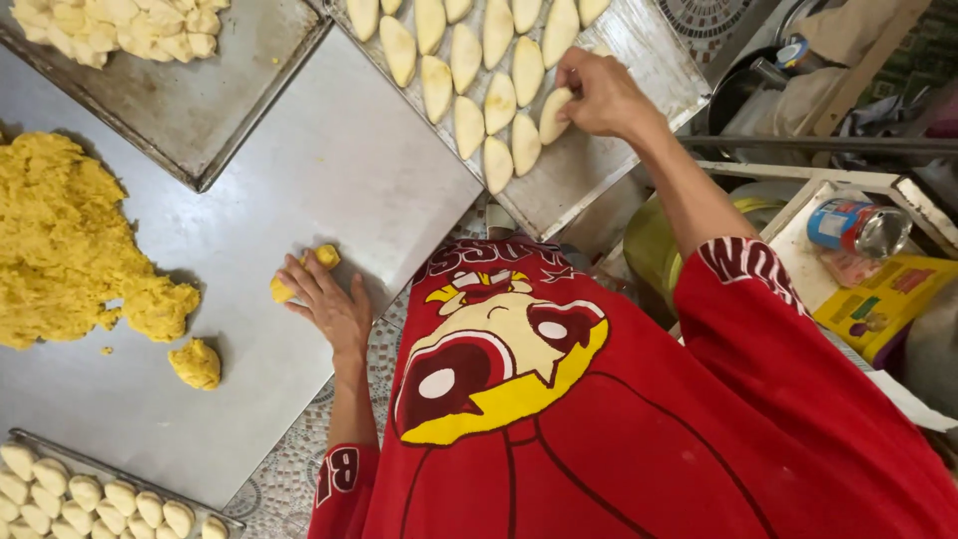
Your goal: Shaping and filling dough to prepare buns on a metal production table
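Note:
My right hand (602,95) reaches out to a metal tray (654,65) and grips a pale, oval filled dough piece (553,115) at the end of the rows of several similar pieces (465,60). My left hand (329,304) lies on the steel work sheet (329,170), its fingers on a small lump of yellow filling (302,272). A big mound of the same yellow filling (60,240) sits at the left, with a smaller lump (195,363) broken off below it.
A second tray (230,90) at top left holds a pile of pale dough bits (120,28). A tray of small dough balls (90,496) sits at bottom left. At right are a tin can (856,227), a yellow packet (883,299) and a green bowl (649,250).

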